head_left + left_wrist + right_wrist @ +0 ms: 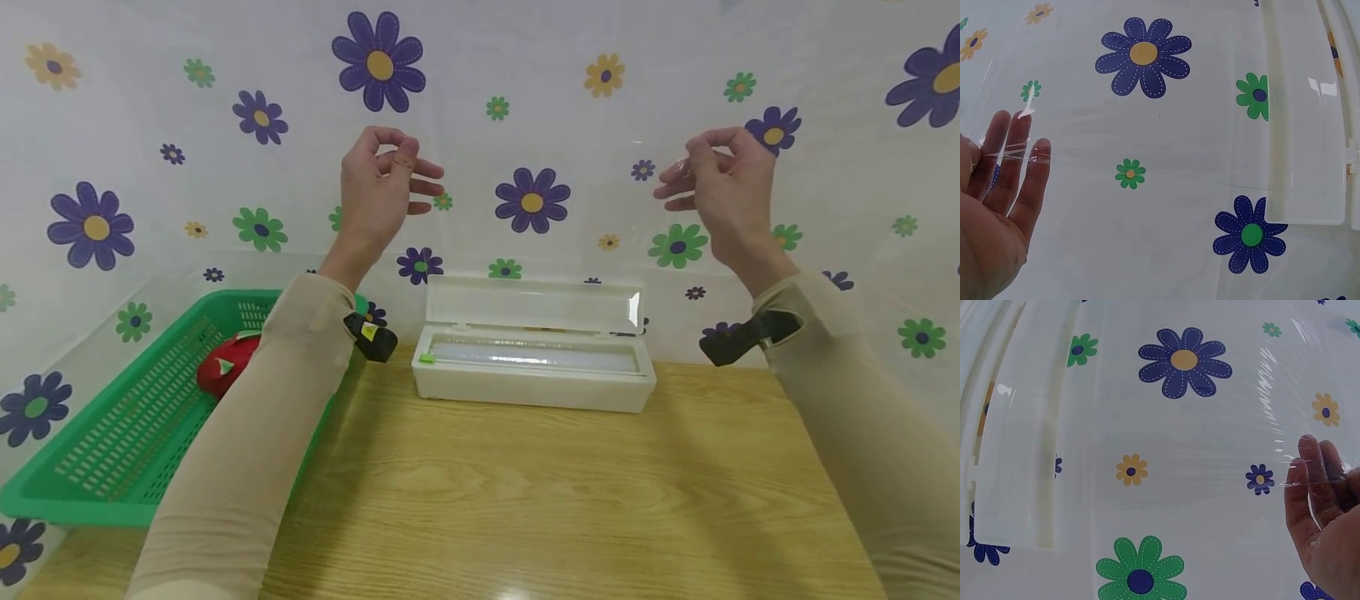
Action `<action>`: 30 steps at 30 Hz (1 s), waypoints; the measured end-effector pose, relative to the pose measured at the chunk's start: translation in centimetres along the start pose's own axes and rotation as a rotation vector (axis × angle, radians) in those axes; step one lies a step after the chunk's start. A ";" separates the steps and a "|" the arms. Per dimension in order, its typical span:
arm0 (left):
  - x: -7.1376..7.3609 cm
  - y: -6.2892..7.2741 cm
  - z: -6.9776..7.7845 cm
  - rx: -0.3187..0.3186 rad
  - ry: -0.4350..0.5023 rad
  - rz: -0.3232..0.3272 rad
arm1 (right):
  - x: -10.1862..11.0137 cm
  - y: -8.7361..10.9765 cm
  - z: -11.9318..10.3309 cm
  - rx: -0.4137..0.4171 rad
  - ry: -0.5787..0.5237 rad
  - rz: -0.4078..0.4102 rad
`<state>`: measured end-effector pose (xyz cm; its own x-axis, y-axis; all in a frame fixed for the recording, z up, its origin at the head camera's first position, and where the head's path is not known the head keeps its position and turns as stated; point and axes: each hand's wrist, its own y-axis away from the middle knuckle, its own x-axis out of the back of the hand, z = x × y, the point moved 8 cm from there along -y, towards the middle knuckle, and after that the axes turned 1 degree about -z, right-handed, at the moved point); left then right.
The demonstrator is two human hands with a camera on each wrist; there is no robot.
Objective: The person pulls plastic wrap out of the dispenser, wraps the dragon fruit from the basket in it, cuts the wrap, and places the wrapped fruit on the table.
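Both hands are raised in front of the flowered backdrop, with a clear sheet of cling film (1266, 394) stretched between them. My left hand (378, 187) pinches one edge of the film between thumb and forefinger, the other fingers extended. The opposite edge is pinched by my right hand (733, 187) in the same way. In the left wrist view the film creases across the fingers (1034, 181). Below and between the hands, a white cling film dispenser (532, 392) stands on the table, its lid (525, 304) raised. Inside it lies the film roll (525, 356).
A green slotted basket (82, 510) stands at the left, partly behind the left sleeve. In it lies a red dragon fruit (225, 367) with green scales. A small green slider (427, 359) sits at the dispenser's left end. The wooden table (525, 492) meets the backdrop behind the dispenser.
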<state>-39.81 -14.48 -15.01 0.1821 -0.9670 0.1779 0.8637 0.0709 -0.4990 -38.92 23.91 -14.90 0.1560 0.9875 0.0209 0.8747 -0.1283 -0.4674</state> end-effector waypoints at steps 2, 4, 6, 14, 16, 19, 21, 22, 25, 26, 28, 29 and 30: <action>0.0 0.0 0.1 -0.003 -0.001 0.002 | 0.0 0.0 0.0 -0.003 -0.013 0.000; 0.0 -0.1 0.2 -0.006 -0.002 0.003 | 0.0 -0.1 0.0 -0.006 -0.024 0.002; 0.0 -0.1 0.3 -0.007 -0.001 0.003 | 0.1 -0.1 -0.1 -0.011 -0.022 0.006; 0.0 -0.3 0.5 -0.007 -0.013 0.005 | 0.0 -0.4 -0.3 -0.021 -0.036 0.012; 0.1 -0.4 0.5 -0.011 -0.014 0.009 | -0.1 -0.5 -0.5 -0.015 -0.044 0.010; 0.2 -0.5 0.6 -0.010 -0.006 0.013 | -0.1 -0.6 -0.7 -0.015 -0.068 0.009; 0.2 -0.6 0.6 -0.006 -0.001 0.012 | -0.1 -0.6 -0.8 -0.013 -0.067 0.012; 0.2 -0.6 0.6 -0.004 0.002 0.012 | 0.0 -0.6 -0.8 -0.014 -0.070 0.014; 0.2 -0.6 0.6 -0.004 0.001 0.011 | 0.0 -0.6 -0.9 -0.010 -0.071 0.018; 0.2 -0.6 0.7 -0.004 0.000 0.012 | 0.0 -0.6 -1.0 -0.008 -0.072 0.020; 0.2 -0.6 0.7 -0.009 -0.005 0.015 | 0.0 -0.6 -1.0 -0.010 -0.078 0.020; 0.3 -0.6 0.8 -0.009 -0.005 0.016 | 0.0 -0.6 -1.0 -0.012 -0.076 0.020; 0.3 -0.6 0.8 -0.009 -0.007 0.017 | -0.1 -0.6 -1.0 -0.013 -0.078 0.021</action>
<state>-39.91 -14.62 -13.95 0.2001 -0.9641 0.1749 0.8560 0.0851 -0.5100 -38.98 23.84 -13.68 0.1390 0.9886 -0.0578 0.8775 -0.1500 -0.4555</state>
